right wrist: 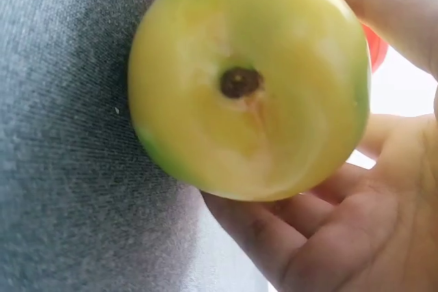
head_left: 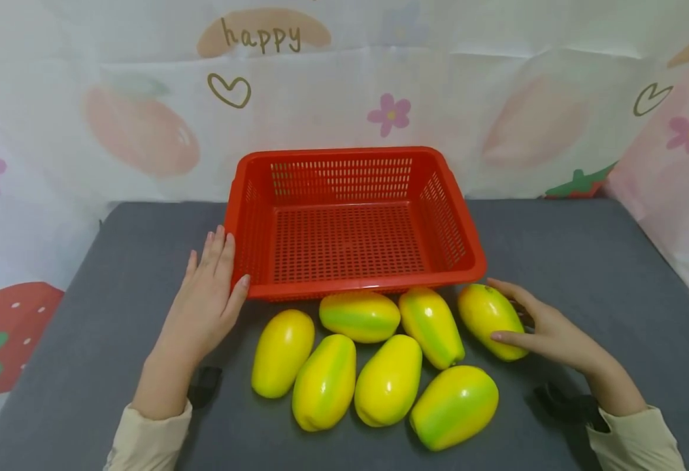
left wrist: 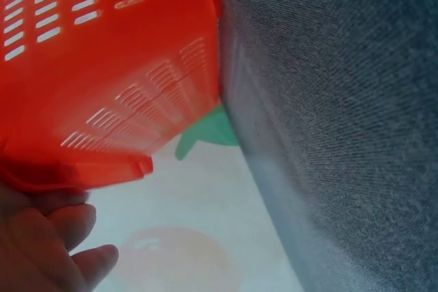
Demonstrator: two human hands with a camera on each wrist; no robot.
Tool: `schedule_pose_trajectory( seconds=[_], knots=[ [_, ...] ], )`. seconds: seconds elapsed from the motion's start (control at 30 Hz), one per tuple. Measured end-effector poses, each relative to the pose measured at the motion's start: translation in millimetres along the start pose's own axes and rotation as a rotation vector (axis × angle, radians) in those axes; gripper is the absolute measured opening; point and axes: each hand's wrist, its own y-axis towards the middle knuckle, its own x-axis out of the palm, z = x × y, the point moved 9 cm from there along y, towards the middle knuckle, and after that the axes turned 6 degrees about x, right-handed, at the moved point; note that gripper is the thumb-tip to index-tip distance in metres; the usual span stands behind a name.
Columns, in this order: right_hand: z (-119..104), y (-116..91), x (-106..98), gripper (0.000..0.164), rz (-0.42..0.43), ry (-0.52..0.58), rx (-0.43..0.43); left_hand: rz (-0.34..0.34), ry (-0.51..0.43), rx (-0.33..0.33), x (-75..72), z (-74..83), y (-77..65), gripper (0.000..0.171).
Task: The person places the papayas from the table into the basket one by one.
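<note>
A red plastic basket point(head_left: 350, 288) with slotted walls stands on the grey table, its inside bare. My left hand point(head_left: 203, 304) rests along its left rim, fingers fairly straight and thumb at the front corner. In the left wrist view, the fingers point(left wrist: 75, 227) lie right at the rim of the basket point(left wrist: 102, 80). To the right of the basket, my right hand point(head_left: 553, 330) holds a yellow-green papaya point(head_left: 488, 320), thumb on the near side and fingers behind. The right wrist view shows the end of this papaya point(right wrist: 274, 135) with its dark stem mark, fingers curled around it.
Several more papayas lie close together before the basket, among them one at the left point(head_left: 282, 353), one against the basket front point(head_left: 359, 317) and one nearest me point(head_left: 455, 407). A printed cloth point(head_left: 333, 98) hangs behind the grey table point(head_left: 556, 248).
</note>
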Motion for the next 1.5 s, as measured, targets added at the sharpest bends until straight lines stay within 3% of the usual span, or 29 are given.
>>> schedule_pose_trajectory(
  seconds=[0.23,0.47,0.73,1.0,1.5],
  knots=[
    [2.6,1.9,-4.7,0.070,0.018,0.051,0.043,0.030,0.013,0.013,-0.5,0.5,1.3,0.065],
    [1.9,4.8,-9.4,0.068,0.047,0.068,0.027,0.025,-0.006,0.037,-3.5,-4.9,-0.6,0.065],
    [7.7,0.3,-18.1,0.070,0.105,0.108,0.035,-0.026,-0.010,0.049,0.7,-5.7,-2.2,0.066],
    [9.5,-2.9,-25.9,0.069,0.151,0.125,0.003,-0.042,0.005,0.029,5.8,-5.0,1.9,0.067],
    [-13.1,4.0,-50.9,0.071,0.202,0.130,-0.077,-0.017,0.016,0.020,2.7,-3.8,4.9,0.067]
  ],
)
